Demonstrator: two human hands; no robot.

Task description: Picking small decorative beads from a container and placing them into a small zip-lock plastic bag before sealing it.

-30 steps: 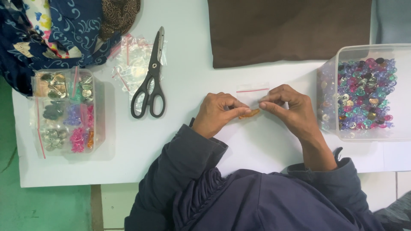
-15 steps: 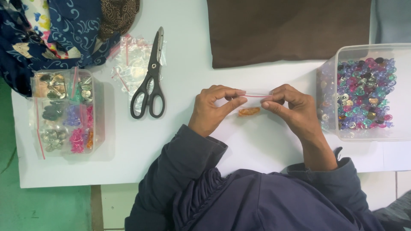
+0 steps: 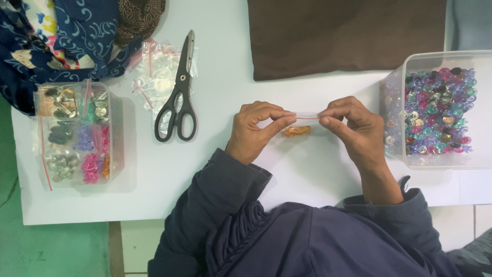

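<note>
At frame centre, the left hand [image 3: 254, 131] and right hand [image 3: 353, 128] pinch the top strip of a small clear zip bag with a red line [image 3: 306, 118] – fingers clamped at both ends, amber pieces [image 3: 298, 131] hanging below. Press evenly along the strip, I judge; bare white table [image 3: 215, 102] lies between the black scissors [image 3: 178, 97] and the clear tub of coloured beads [image 3: 435, 110].

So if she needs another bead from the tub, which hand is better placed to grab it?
Probably the right hand: it pinches the small bag right beside the bead tub; the left hand is farther away.
</note>
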